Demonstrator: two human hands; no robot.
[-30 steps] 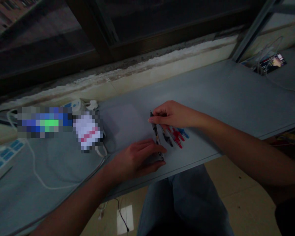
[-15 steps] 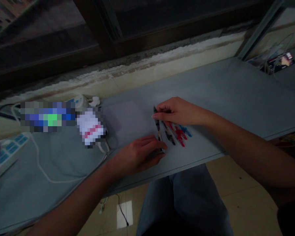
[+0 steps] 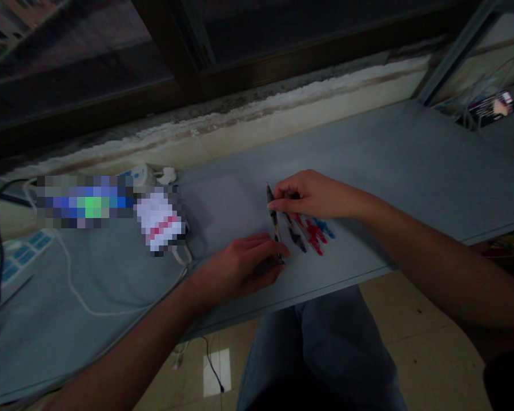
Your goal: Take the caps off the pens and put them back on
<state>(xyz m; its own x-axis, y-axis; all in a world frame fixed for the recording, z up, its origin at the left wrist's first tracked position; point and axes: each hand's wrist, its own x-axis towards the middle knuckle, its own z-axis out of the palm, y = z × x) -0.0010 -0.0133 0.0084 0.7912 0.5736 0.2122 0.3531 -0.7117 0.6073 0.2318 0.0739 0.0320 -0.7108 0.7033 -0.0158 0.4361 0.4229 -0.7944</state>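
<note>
Slightly farther from the near edge of the desk (image 3: 411, 154) now, the dark pen (image 3: 273, 219) has moved toward the window, and the thumb and index finger of the left hand (image 3: 249, 264) have drawn closer together at its near end. It lies on the desk, leftmost of a loose fan of pens. The right hand (image 3: 303, 194) has its grip pinching the pen near the far end, between thumb and fingers; whether the left grip presses on the pen, I cannot tell. Just to the right lie a second black pen (image 3: 298, 238), then red pens (image 3: 317, 242) and blue pens (image 3: 327, 229), their far ends partly under the right hand. Left of the pens is a pale flat rectangle (image 3: 218, 197), then a pixelated white block (image 3: 158, 220) and a white power strip (image 3: 19, 262). A dark-framed window (image 3: 188, 63) runs behind; denim-clad legs (image 3: 338, 348) show below.
</note>
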